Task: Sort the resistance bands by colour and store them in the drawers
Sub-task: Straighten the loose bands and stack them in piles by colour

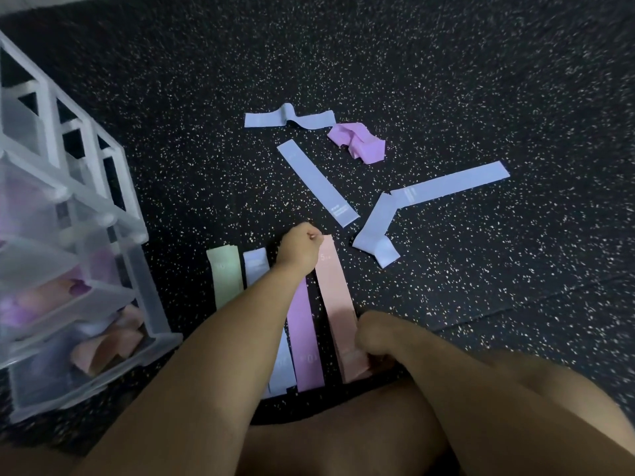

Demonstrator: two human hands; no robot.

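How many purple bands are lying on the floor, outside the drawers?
2. One purple band lies crumpled far out on the floor; the other lies flat in the near row, just left of the pink band. More may be stacked beneath it.

Our left hand (300,247) reaches well forward on a straight bare forearm, its fingers curled tight and pinching the far end of the pink band (335,290). Our right hand (374,341) sits closer to the body with the forearm angled in, its fingers curled round the band's near end.
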